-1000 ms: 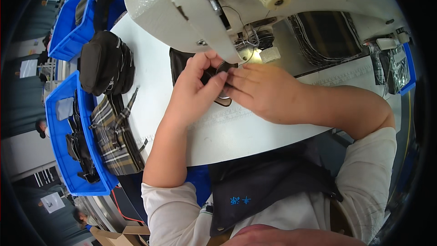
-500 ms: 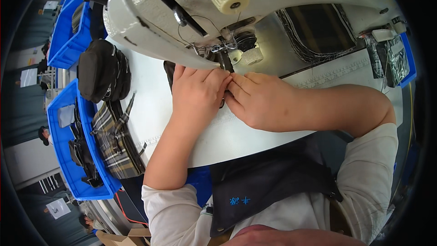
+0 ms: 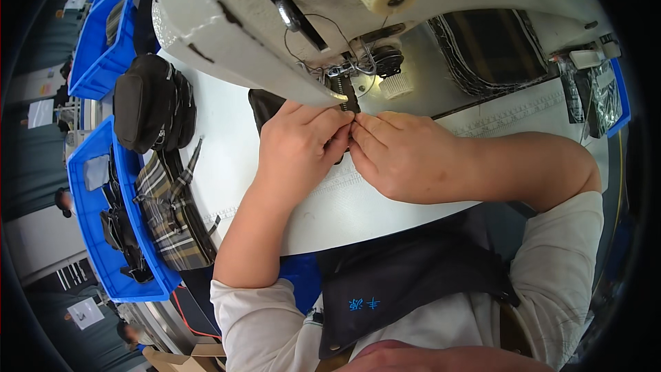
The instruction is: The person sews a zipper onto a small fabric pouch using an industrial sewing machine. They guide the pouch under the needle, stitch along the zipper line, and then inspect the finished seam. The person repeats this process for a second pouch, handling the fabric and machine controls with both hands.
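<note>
My left hand (image 3: 297, 148) and my right hand (image 3: 399, 157) meet in front of the sewing machine (image 3: 206, 34), fingertips nearly touching. Both pinch a narrow dark zipper (image 3: 352, 103), whose far end runs under the needle area. Fingers hide most of the near part; a dark end pokes out below them. A piece of dark fabric (image 3: 264, 107) lies beside my left hand, partly beneath it. Just behind the zipper, the presser foot area (image 3: 339, 71) shows metal parts and a loose thread.
Left on the white table (image 3: 227, 158) are a stack of dark pouches (image 3: 148, 107) and plaid fabric pieces (image 3: 172, 217). Blue bins (image 3: 127, 289) stand beyond them. Dark plaid panels (image 3: 492, 48) are stacked at the back right, near a plastic-wrapped packet (image 3: 597, 93).
The view has shifted slightly, so the machine head appears a little differently placed. Both hands keep their pinch on the zipper, with the fingertips slightly farther from the needle.
</note>
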Available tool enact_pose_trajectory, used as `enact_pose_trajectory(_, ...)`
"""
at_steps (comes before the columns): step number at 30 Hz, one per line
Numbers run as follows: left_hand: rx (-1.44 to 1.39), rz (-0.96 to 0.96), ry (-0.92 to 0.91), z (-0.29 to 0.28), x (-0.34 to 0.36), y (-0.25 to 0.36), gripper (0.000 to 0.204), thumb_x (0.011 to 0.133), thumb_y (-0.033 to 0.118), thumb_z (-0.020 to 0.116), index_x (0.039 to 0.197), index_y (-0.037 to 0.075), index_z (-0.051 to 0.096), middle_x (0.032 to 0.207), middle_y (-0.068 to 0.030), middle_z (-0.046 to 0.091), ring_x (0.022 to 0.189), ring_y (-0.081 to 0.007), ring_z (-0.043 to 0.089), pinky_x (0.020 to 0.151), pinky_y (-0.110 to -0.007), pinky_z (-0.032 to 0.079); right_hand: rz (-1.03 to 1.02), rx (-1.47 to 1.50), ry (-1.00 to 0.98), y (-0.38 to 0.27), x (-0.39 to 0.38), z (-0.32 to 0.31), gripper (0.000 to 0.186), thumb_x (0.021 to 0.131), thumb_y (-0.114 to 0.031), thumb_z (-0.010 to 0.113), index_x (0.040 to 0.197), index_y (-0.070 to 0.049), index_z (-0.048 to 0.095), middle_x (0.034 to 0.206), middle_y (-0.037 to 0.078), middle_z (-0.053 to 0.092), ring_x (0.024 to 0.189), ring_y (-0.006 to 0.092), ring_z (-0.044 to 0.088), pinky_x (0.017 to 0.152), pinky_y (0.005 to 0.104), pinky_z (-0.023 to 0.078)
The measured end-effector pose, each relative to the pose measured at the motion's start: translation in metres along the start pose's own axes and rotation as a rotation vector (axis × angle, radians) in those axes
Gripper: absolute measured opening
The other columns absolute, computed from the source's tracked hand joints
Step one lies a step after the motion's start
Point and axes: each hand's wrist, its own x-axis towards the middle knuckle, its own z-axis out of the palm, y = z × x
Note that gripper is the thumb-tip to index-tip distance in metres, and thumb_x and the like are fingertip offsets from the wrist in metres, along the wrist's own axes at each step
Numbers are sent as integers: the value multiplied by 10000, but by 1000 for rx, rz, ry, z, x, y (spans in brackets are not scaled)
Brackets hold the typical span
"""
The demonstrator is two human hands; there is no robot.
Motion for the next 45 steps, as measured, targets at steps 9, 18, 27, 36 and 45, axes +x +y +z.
enact_pose_trajectory(9,-67,-14,1,2,0,-1,235,700,20,827,920,60,756,908,-42,734,821,-258,661,709,-352,553,12,56,-120,1,1,-8,260,773,-123,672,942,71,709,990,217,725,997,332,719,872,390,587)
enact_pose_trajectory(18,-76,-48,28,6,3,-5,142,750,40,792,881,68,743,856,-38,710,787,-249,639,677,-356,547,46,-17,-86,3,3,-4,236,823,-110,676,978,66,703,1012,218,721,1032,337,721,894,392,593)
enact_pose_trajectory(27,-111,-69,-7,3,3,-6,199,758,-11,780,952,23,750,912,-78,729,798,-297,678,694,-364,548,63,24,-107,1,3,-7,287,807,-114,673,1014,83,705,1031,227,716,1034,351,726,904,401,597)
enact_pose_trajectory(36,-80,-29,6,7,5,-9,204,757,-8,782,955,23,744,912,-72,730,800,-290,673,687,-362,550,94,0,-101,2,2,-3,277,806,-104,679,1009,83,707,1030,228,717,1018,347,728,901,406,596)
enact_pose_trajectory(45,-56,-54,15,8,7,-9,178,766,2,784,939,24,747,910,-69,734,826,-281,678,700,-355,558,79,-43,-126,7,6,-3,300,799,-101,680,1026,95,696,1043,225,715,1036,340,726,907,398,598)
